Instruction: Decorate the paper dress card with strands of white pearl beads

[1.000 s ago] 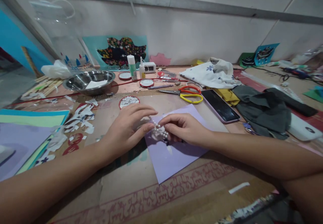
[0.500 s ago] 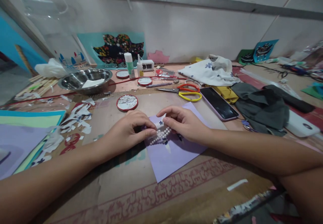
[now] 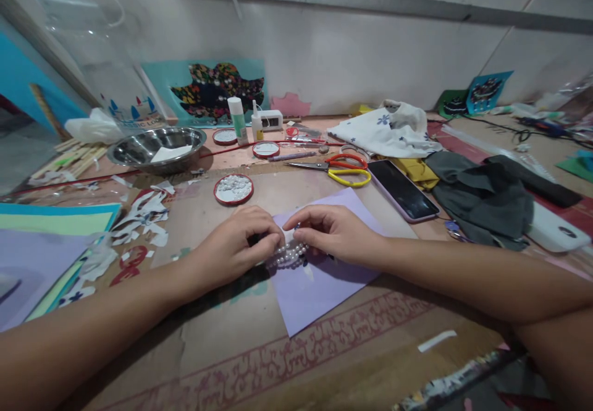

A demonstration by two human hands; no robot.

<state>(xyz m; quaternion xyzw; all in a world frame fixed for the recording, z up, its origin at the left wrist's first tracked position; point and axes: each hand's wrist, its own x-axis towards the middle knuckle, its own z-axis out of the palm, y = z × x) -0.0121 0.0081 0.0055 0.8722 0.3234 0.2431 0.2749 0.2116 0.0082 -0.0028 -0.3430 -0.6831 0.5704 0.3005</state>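
Note:
A strand of small white pearl beads runs between my hands, above a sheet of purple paper. My left hand pinches the strand's left part between thumb and forefinger. At its right end my right hand has thumb and fingers closed on the same beads. Between the hands a bit of white fabric with dark blue flowers shows, mostly hidden by fingers. A red-rimmed lid with loose pearl beads lies beyond my left hand.
Scissors with red and yellow handles and a phone lie beyond my right hand. A steel bowl, a glue stick and a small glue bottle stand at the back. Fabric scraps and coloured paper lie left.
Both hands have shifted slightly, and the bead strand between them now hangs lower and more bunched. Less of the flowered white fabric shows between the fingers.

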